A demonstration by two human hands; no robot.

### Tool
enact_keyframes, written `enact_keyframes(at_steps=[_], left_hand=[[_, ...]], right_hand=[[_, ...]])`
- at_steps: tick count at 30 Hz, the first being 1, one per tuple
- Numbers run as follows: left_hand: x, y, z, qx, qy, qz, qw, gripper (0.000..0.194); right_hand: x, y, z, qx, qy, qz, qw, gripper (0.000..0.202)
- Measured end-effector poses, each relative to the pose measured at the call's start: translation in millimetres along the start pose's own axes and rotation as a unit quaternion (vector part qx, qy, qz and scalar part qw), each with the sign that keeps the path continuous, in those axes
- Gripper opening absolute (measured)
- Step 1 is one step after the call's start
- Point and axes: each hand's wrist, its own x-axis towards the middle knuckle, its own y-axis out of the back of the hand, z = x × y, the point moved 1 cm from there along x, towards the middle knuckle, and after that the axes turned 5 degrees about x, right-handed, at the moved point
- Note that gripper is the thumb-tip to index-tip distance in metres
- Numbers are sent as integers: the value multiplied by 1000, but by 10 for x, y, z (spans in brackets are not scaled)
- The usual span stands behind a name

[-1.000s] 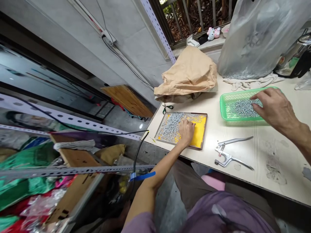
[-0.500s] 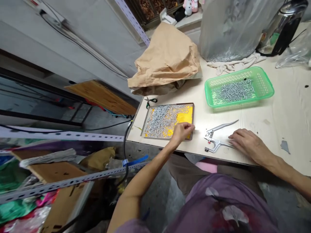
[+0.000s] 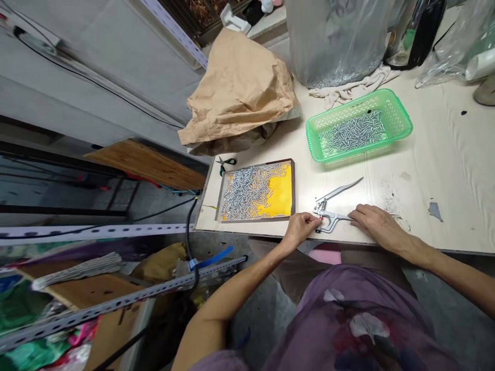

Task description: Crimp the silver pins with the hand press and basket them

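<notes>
A pair of metal pliers (image 3: pixel 331 220) lies on the table with its handles spread. My left hand (image 3: pixel 303 228) is closed in a pinch at the head of the pliers; what sits between its fingertips is too small to name. Over the lower handle, my right hand (image 3: pixel 371 221) rests with its fingertips on the handle's end, thumb mostly hidden. To the left is a shallow tray (image 3: pixel 293 188) with a yellow bottom and many small metal pins heaped on its left side. A green basket (image 3: pixel 402 135) farther back holds more metal pieces.
Behind the tray stands a crumpled brown paper bag (image 3: pixel 243 87), with scissors (image 3: pixel 226 164) by the table's left edge. A large clear plastic bag (image 3: pixel 336 41), a cloth (image 3: pixel 351 88) and a kettle (image 3: pixel 417 36) are at the back.
My left hand has moved right, from the tray's yellow area to the head of the pliers. My right hand now touches the lower handle. The view has shifted.
</notes>
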Motion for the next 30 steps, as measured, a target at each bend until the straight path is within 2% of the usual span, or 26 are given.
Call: enact_keyframes(at_steps=[4, 10, 13, 17, 20, 26, 30], left_hand=[[-4, 15, -13, 14, 2, -20, 1000, 20], [-26, 5, -72, -44, 70, -132, 988, 29], [-61, 0, -59, -77, 102, -162, 978, 27], [-89, 8, -17, -100, 123, -173, 972, 23], [-93, 12, -4, -102, 131, -176, 970, 23], [-78, -8, -14, -103, 131, -178, 970, 23], [-80, -7, -29, -83, 124, -180, 972, 22]], right_hand=[[29, 1, 15, -2, 5, -4, 1000, 20], [75, 46, 34, -5, 4, -39, 999, 22], [137, 115, 88, -21, 12, -49, 998, 15], [304, 159, 243, -42, 28, -39, 998, 76], [435, 103, 350, -48, 47, -57, 996, 99], [546, 31, 348, -67, 48, -56, 995, 96], [541, 82, 268, -90, 41, -71, 993, 77]])
